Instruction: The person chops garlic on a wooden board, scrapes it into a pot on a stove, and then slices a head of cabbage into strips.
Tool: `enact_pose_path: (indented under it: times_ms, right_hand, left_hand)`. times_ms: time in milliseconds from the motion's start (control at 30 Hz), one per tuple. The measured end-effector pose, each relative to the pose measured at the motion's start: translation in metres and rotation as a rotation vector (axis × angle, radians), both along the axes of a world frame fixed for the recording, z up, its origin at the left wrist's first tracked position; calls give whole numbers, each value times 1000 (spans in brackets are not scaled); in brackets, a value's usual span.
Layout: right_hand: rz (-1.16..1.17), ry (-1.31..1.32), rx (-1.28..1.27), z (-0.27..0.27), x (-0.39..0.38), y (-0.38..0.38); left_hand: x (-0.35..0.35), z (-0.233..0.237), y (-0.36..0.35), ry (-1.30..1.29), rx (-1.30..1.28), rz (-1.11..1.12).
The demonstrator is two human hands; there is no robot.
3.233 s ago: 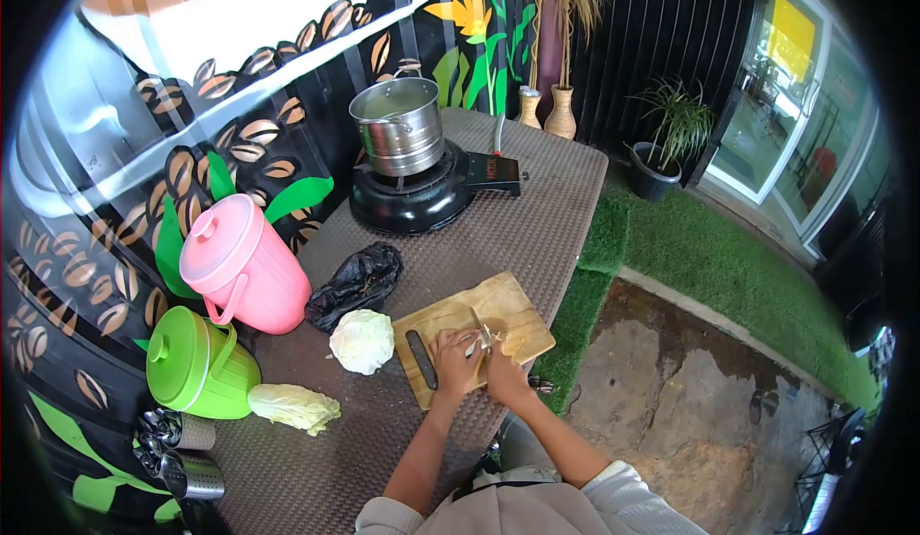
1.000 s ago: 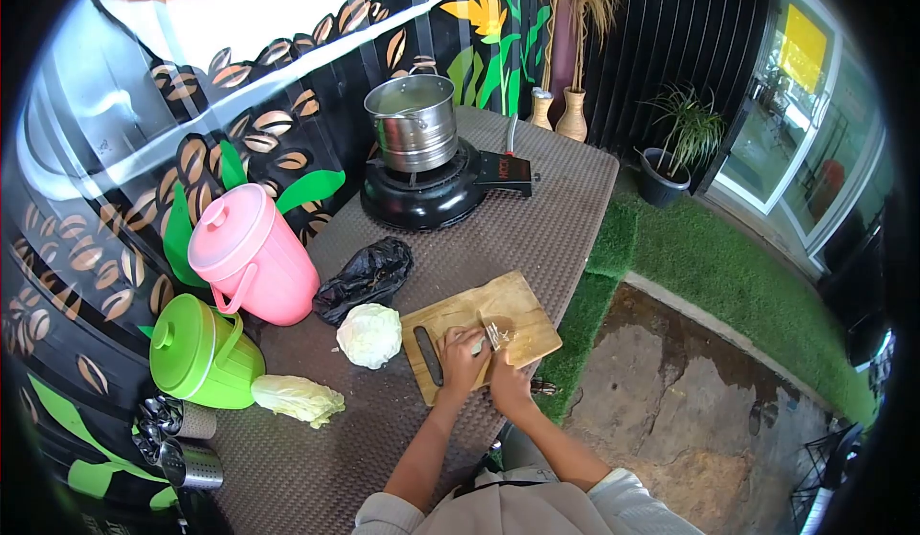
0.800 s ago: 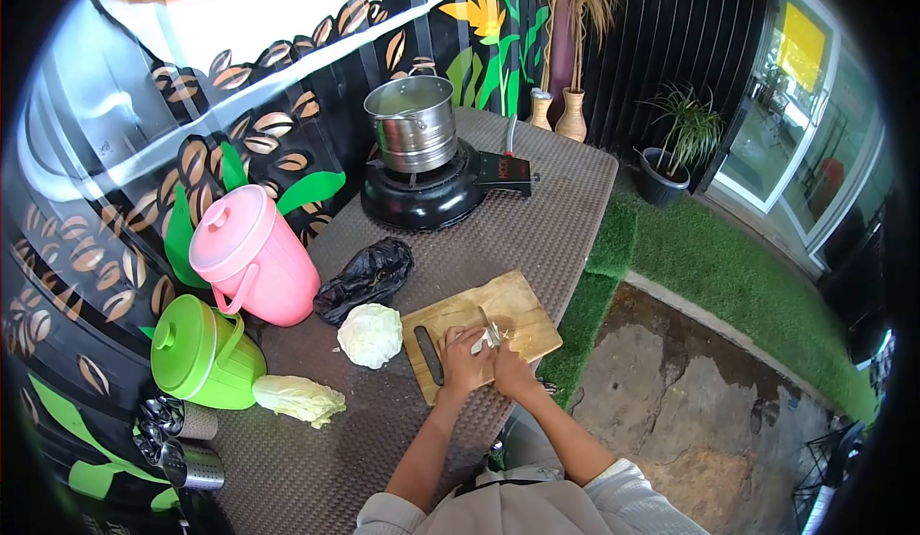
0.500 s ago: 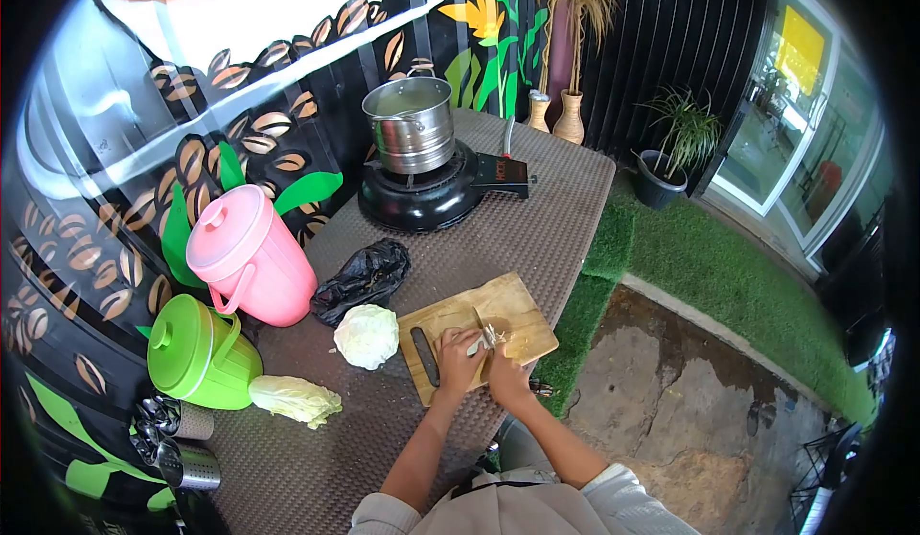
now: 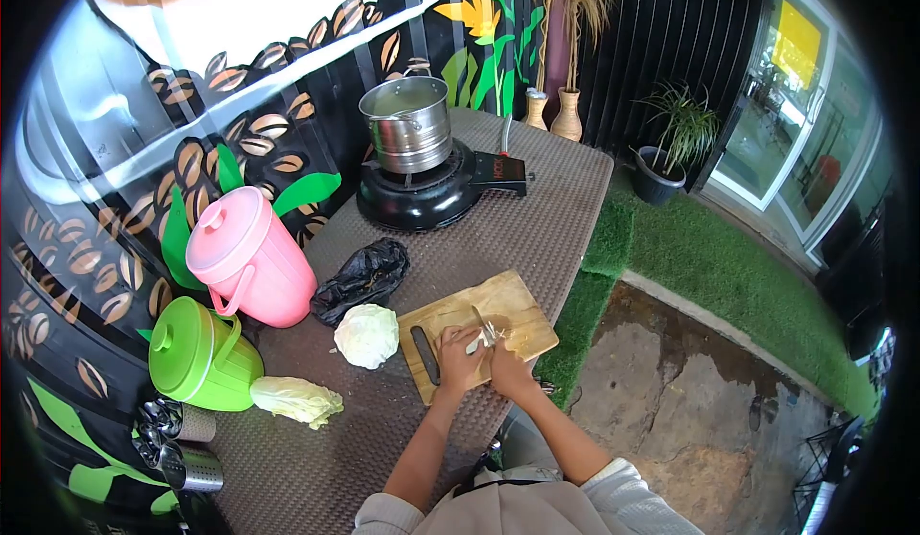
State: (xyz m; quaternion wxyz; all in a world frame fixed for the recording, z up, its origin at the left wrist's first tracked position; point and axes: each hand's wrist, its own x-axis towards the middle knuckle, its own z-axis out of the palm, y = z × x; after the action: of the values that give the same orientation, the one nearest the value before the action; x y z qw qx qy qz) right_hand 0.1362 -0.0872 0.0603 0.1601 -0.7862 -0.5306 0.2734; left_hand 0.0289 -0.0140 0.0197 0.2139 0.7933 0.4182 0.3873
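Observation:
On the wooden cutting board (image 5: 522, 300), my right hand (image 5: 509, 370) is closed round a knife (image 5: 480, 321), with its handle hidden in my fist. The blade stands over a small pale vegetable piece (image 5: 472, 346), which my left hand (image 5: 457, 351) presses down with bent fingers. Its exact kind is too small to tell. Thin whitish shreds (image 5: 494, 331) lie on the board just beyond the blade. Left of the board sits a round pale cabbage (image 5: 366, 336), and farther left lies a long napa cabbage (image 5: 297, 400).
A steel pot (image 5: 406, 133) stands on a black gas stove (image 5: 414, 200) at the far side of the woven-textured table (image 5: 316, 463). A crumpled black plastic bag (image 5: 362, 281), a pink jug (image 5: 254, 257), a green jug (image 5: 203, 355) and steel cutlery holders (image 5: 199, 469) line the left side.
My right hand and the knife have shifted very slightly at the vegetable piece. My left hand stays in nearly the same place, and the other things have not moved.

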Motion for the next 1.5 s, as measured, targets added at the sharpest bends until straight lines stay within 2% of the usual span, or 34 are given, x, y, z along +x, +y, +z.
enact_pose_path:
  times_ms: [67,233,367,433,533,667,867,933,967,1167,1367,1500]
  right_hand:
    - [71,-21,-12,1,0,-2]
    - [-118,-31,4,-9,-23,-17]
    - [-120,-4,-9,-12,-15,-6]
    - [21,-48,-12,-10,-3,-1]
    - [41,18,-28,-1,2,-6]
    - [-57,-61,-12,-9,-17,-17]
    - [-60,33,-25,-2,-3,8]
    - [109,-20,-36,-3,7,8]
    - [113,-21,-35,-5,4,5]
    - [-110,-130,-21,-18,-24,-8]
    - [71,-144,82,-20,0,3]
    - [-17,-92,70,-17,-15,-16]
  left_hand:
    - [0,1,-1,-5,9,3]
    - [0,-8,5,-37,40,-14]
    - [0,-13,4,-63,38,-13]
    - [0,-10,3,-70,35,-2]
    - [0,-10,2,-53,15,14]
    - [-2,-9,5,-68,24,-14]
    - [-2,-9,2,-64,26,5]
    - [-2,-5,1,-65,12,35]
    - [-3,-3,1,-55,10,40]
    - [-2,-9,5,-76,18,17]
    - [-3,-3,1,-46,47,37]
    - [-2,-11,3,-71,83,34]
